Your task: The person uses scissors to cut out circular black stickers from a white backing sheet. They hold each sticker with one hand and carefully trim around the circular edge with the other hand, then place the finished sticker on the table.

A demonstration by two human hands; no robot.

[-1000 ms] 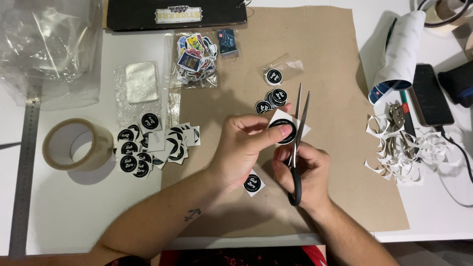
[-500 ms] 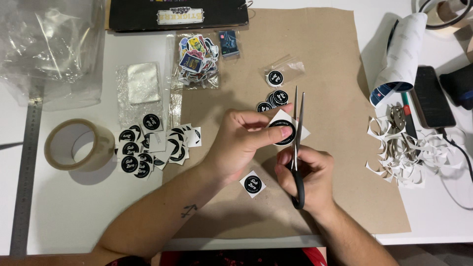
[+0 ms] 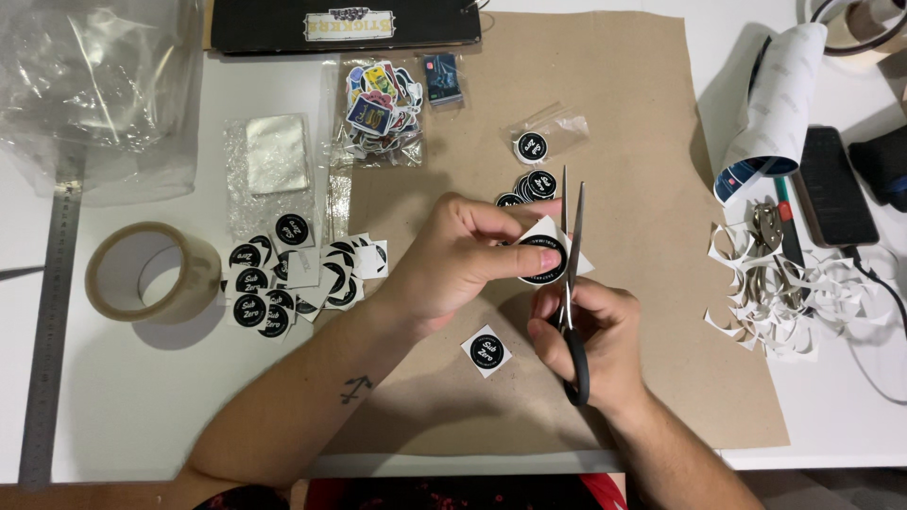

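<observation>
- White desk [image 3: 132, 406], with a brown paper sheet [image 3: 652, 312] covering its middle and right part.
- Large clear plastic bag [image 3: 99, 90] at top left, crumpled; contents can't be made out.
- Black folder [image 3: 345, 26] along the top edge.
- Rolled white sheet [image 3: 779, 109] at top right, dark phone [image 3: 836, 189] just beside it.
- Tape roll [image 3: 151, 272] at left, lying flat; steel ruler [image 3: 52, 312] along the left edge.
- Pile of white paper offcuts [image 3: 789, 288] at right, off the brown sheet.
- Small clear bag [image 3: 383, 113] holds mixed coloured stickers. Bubble-wrap pouch [image 3: 274, 165] holds a pale flat pad. Small zip bag [image 3: 548, 137] holds one round black sticker.
- Loose heap of round black stickers [image 3: 283, 279] left of the brown sheet; a smaller stack [image 3: 529, 187] just above the hands.
- Left hand [image 3: 453, 260]: grip pinched on a black round sticker with white border [image 3: 543, 255], thumb and fingers on its left side.
- Right hand [image 3: 590, 335]: grip closed through the handles of the scissors [image 3: 572, 283], blades pointing up, slightly parted, at the sticker's right edge.
- One square-cut sticker [image 3: 487, 350] lies on the brown sheet just below the left hand, apart from both hands.
</observation>
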